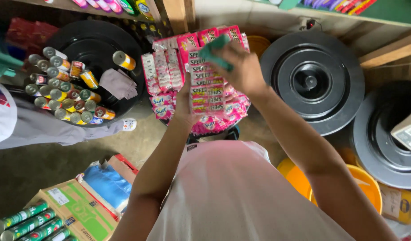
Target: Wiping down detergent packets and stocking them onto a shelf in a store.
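Observation:
My left hand (184,103) grips from behind a hanging strip of pink and red sachets (206,82), held upright in front of me. My right hand (242,67) presses a folded teal cloth (214,50) against the top of that strip. More strips of pink sachets (161,73) hang or lie just behind and to the left, and a heap of them (223,118) shows below the held strip.
A black round lid (92,42) at left carries several small cans (65,96) and a grey rag (118,83). Two more black lids (312,80) sit at right, orange tubs (366,187) below them. An open carton (78,207) with green spray cans (25,221) stands at bottom left.

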